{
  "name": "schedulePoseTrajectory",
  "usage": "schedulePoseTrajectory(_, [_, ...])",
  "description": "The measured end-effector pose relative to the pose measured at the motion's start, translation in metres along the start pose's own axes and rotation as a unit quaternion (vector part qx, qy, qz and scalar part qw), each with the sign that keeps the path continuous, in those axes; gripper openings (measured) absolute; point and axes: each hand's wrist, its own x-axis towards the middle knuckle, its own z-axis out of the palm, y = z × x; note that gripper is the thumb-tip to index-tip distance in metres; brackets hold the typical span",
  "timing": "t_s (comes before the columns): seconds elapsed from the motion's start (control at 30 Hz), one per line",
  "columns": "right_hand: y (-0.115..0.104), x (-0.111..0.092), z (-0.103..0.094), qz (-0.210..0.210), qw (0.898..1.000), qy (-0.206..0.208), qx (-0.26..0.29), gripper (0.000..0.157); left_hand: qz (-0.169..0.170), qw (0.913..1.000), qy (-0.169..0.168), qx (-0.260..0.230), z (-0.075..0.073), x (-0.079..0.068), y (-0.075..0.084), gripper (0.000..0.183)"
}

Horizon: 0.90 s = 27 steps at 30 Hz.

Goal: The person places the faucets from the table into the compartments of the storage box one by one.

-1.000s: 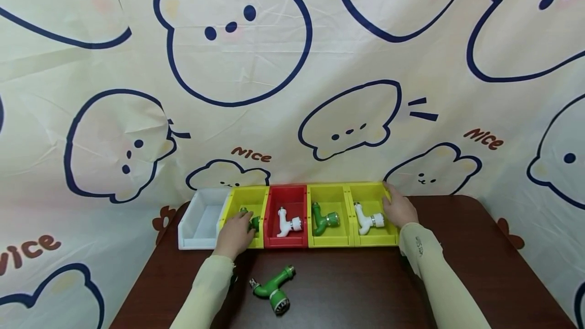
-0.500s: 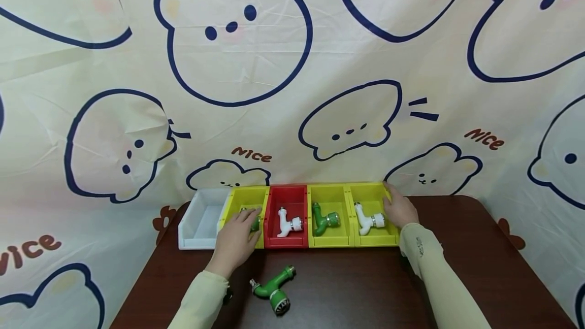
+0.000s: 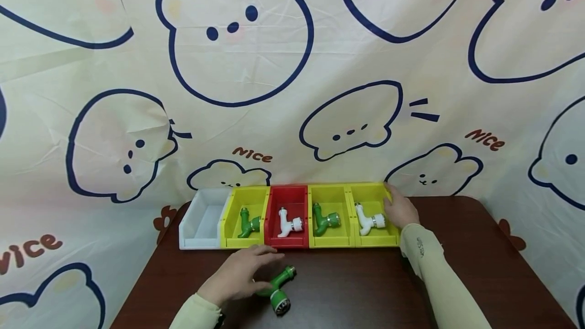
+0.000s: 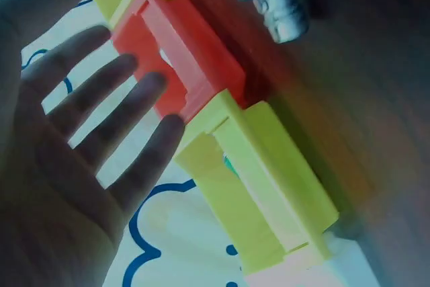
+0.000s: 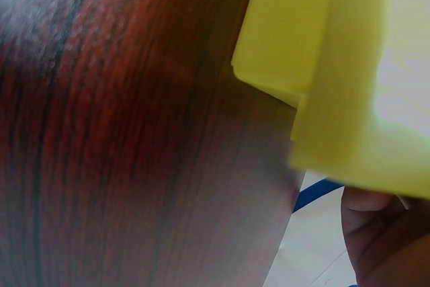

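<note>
My left hand [image 3: 242, 274] reaches over the near end of a loose green tap [image 3: 280, 299] lying on the table, its fingers spread and nothing held in them. The left wrist view shows the spread fingers [image 4: 144, 122] near the tap's metal end [image 4: 285, 21]. At the far right of the bin row, my right hand [image 3: 401, 208] grips the side wall of the end yellow bin [image 3: 390, 241]; in the right wrist view its fingertips [image 5: 369, 199] are partly hidden behind the bin's edge.
The row also has a white bin [image 3: 201, 244], a yellow bin with a green tap [image 3: 248, 223], a red bin with a white tap [image 3: 289, 223] and a yellow bin with a green tap [image 3: 325, 220]. A white tap [image 3: 367, 220] lies in the end bin. A printed curtain [image 3: 292, 131] hangs behind.
My left hand has lifted out of the left yellow bin, leaving the green tap there, and moved back toward me over the loose green tap. My right hand has stayed in place.
</note>
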Motion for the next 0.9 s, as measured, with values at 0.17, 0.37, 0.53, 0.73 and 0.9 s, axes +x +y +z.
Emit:
schedulePoseTrajectory(0.17, [0.002, 0.002, 0.001, 0.001, 1.000, 0.002, -0.003, 0.059, 0.011, 0.9975, -0.054, -0.044, 0.008, -0.005, 0.001, 0.066])
schedulePoseTrajectory(0.37, [0.001, 0.002, 0.002, -0.001, 1.000, 0.003, -0.002, 0.059, 0.017, 0.9951, -0.084, -0.050, 0.021, -0.002, 0.001, 0.057])
schedulePoseTrajectory(0.53, [0.001, 0.001, 0.002, -0.001, 1.000, 0.003, -0.001, 0.059, 0.017, 0.9967, -0.073, -0.030, 0.030, 0.002, 0.004, 0.050])
schedulePoseTrajectory(0.73, [0.002, 0.002, 0.003, 0.000, 1.000, 0.003, -0.001, 0.059, 0.034, 0.9979, -0.054, -0.011, 0.032, 0.003, 0.006, 0.039])
schedulePoseTrajectory(0.9, [0.002, 0.002, 0.003, 0.002, 1.000, 0.000, 0.002, 0.059, 0.040, 0.9980, -0.049, 0.000, 0.031, 0.003, 0.007, 0.034])
